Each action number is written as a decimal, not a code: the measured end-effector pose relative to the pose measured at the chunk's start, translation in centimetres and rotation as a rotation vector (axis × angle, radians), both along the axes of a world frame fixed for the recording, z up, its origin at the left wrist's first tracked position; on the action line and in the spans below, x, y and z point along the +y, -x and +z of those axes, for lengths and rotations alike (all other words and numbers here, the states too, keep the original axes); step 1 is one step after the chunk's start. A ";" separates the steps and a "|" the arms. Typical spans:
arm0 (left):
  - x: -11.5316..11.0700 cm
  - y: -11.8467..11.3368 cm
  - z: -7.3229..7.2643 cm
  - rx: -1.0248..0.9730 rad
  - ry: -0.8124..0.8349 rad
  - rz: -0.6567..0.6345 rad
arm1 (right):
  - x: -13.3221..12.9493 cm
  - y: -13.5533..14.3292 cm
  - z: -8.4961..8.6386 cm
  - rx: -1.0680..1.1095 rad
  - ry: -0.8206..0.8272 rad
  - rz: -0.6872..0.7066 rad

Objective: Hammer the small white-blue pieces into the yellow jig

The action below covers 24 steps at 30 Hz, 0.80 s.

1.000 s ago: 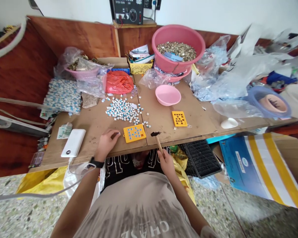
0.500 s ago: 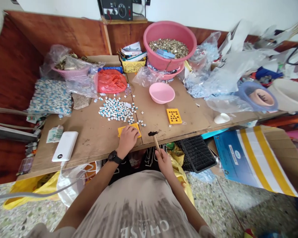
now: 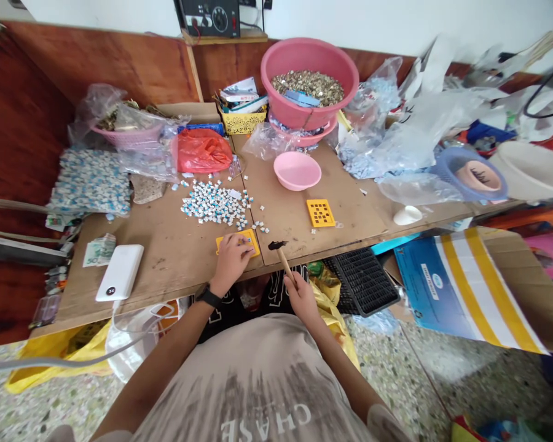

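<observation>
My left hand [image 3: 231, 261] is over a yellow plastic tray [image 3: 253, 240] at the table's front edge. Its fingers are bent and drawn together above the tray; whatever small thing may be between them is too small to make out. My right hand [image 3: 301, 294] is wrapped round the wooden handle of a small hammer [image 3: 284, 263], whose dark head hovers at the table edge, right of the tray. Just behind the tray lies a loose pile of small white and blue pieces [image 3: 216, 204]. A second yellow tray [image 3: 320, 213] with square holes lies farther right.
A pink bowl [image 3: 297, 171] stands behind the trays, with a large pink basin [image 3: 309, 55] of small metal parts beyond it. A white power bank [image 3: 120, 272] with a cable lies at the left. Plastic bags [image 3: 396, 147] crowd the right. A black crate [image 3: 368, 282] is below the table edge.
My left fingers have shifted and curled in more over the yellow tray. My right hand still holds the hammer in nearly the same place. The whole view has moved slightly.
</observation>
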<state>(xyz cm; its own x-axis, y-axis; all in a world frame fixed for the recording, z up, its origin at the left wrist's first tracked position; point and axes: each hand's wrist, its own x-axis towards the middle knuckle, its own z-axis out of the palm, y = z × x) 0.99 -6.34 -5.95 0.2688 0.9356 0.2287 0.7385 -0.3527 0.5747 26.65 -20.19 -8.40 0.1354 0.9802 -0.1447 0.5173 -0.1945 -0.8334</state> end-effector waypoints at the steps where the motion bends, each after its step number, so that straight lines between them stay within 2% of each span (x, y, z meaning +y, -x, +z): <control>1: -0.3 0.0 0.1 0.021 -0.016 -0.004 | 0.1 0.1 0.1 -0.010 -0.006 0.009; 5: -1.0 -0.2 0.3 0.040 -0.013 -0.013 | 0.5 0.5 0.4 -0.041 -0.018 0.045; 10: -1.6 -0.1 -0.4 0.021 -0.005 0.016 | 0.9 0.6 0.4 -0.088 -0.036 0.081; 16: -3.0 -0.1 -0.6 0.034 -0.058 0.172 | 0.3 0.9 2.2 -0.170 -0.047 0.122; 20: -3.9 1.3 -0.2 0.055 -0.060 0.227 | -0.5 2.0 3.3 -0.139 -0.058 0.119; 24: -4.6 4.0 -0.4 0.109 -0.004 0.204 | -0.1 2.7 3.7 -0.260 -0.047 0.193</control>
<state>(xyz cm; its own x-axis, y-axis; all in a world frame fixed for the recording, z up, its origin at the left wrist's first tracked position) -3.01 -10.99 -6.36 0.0971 0.9723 0.2128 0.8523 -0.1916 0.4866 23.97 -20.28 -4.67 -0.0274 0.9962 -0.0833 0.7378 -0.0360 -0.6740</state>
